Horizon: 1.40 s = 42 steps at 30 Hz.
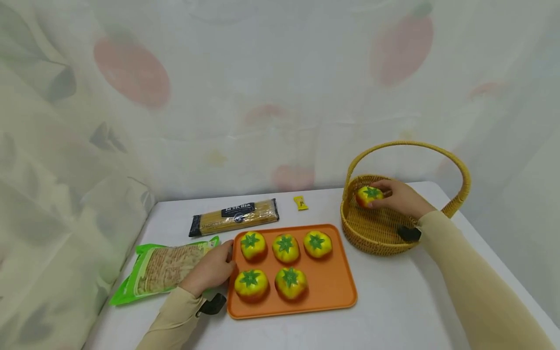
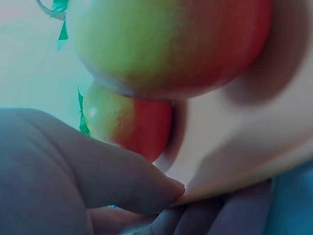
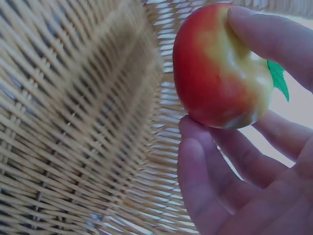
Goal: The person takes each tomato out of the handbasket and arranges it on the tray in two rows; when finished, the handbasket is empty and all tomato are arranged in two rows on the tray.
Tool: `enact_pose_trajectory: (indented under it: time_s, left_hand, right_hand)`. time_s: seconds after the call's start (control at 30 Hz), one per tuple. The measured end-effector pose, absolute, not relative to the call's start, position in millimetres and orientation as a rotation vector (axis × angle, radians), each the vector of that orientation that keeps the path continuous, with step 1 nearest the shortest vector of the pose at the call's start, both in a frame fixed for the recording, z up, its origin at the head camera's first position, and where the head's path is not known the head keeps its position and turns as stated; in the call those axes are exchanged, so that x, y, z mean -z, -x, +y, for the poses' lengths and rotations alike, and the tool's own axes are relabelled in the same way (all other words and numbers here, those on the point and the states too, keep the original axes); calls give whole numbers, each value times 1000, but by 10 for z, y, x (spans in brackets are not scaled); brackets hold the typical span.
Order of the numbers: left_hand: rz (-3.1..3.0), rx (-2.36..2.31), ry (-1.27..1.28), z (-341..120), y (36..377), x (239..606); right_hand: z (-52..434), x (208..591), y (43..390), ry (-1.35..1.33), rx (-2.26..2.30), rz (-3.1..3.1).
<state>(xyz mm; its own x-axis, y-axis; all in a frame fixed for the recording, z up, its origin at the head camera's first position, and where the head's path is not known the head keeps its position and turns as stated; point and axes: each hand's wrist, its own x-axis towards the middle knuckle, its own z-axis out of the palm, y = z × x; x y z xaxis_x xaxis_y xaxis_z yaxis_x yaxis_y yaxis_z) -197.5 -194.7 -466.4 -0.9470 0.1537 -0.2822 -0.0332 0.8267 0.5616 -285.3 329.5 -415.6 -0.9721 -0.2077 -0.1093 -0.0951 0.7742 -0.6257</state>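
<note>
Inside the wicker basket (image 1: 376, 243), my right hand (image 1: 400, 199) holds a red-and-yellow fruit (image 1: 369, 195) with a green leafy cap. The right wrist view shows thumb and fingertips pinching this fruit (image 3: 220, 73) above the woven basket floor (image 3: 73, 122). My left hand (image 1: 212, 269) grips the left rim of an orange tray (image 1: 328, 287). Its thumb (image 2: 132, 176) lies over the rim in the left wrist view, with the other fingers beneath. Several matching fruits sit on the tray, among them one close to my left hand (image 1: 251, 284).
A green-edged bag of pale food (image 1: 170, 267) lies left of the tray. Behind the tray are a flat pack of spaghetti (image 1: 236, 217) and a small yellow packet (image 1: 300, 202). The basket's tall handle (image 1: 407, 143) arches over its opening. Curtains hang behind and beside the white table (image 1: 323, 330).
</note>
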Motion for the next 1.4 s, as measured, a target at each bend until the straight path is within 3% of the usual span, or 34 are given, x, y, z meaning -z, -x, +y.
enact_pose_trajectory:
  time_s: [0.63,1.03,1.4]
  left_hand:
    - [2716,-791,-65,-1947,1983,4633]
    - [2720,-772,-71,-1916,2005,4632]
    - [2726,-801,-90,-1898,1992,4629]
  right_hand:
    - [2652,3916,2045,402,1059,2947]
    - [2298,4154,1593,503,1077,2928]
    - [2151,4378,1421,509,1074,2789]
